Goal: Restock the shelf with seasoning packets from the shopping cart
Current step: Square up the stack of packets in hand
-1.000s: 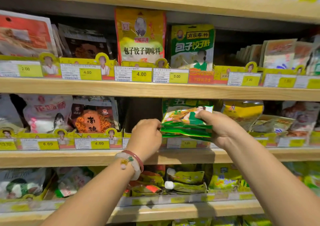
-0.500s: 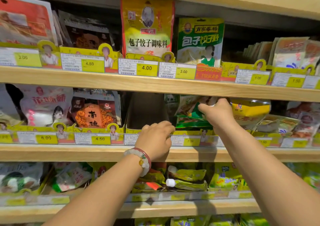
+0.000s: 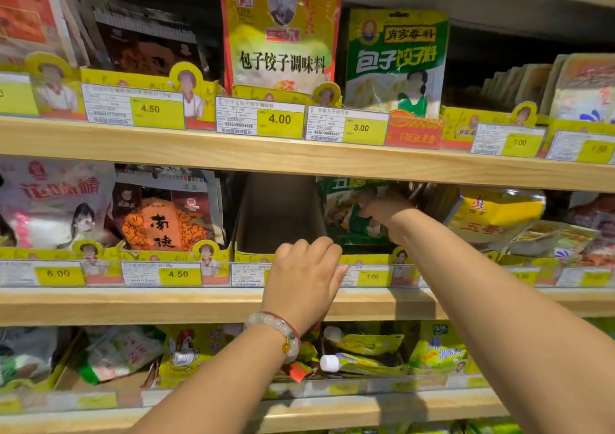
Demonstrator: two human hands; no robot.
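Head view, right hand: my right hand (image 3: 386, 209) grips the green seasoning packets (image 3: 349, 215) inside the middle shelf (image 3: 133, 304), at 2 o'clock from my left.
Head view, left hand: my left hand (image 3: 304, 275), fingers curled, holds the yellow display box (image 3: 256, 255) rim.

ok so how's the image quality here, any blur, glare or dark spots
Head view: the right hand is smeared with motion blur deep in the shadowed middle shelf, so its grip on the green packets is hard to read; the left hand is sharper; glare washes the yellow bag; shelf boards bow from the wide lens; the price tags at the right edge are soft.
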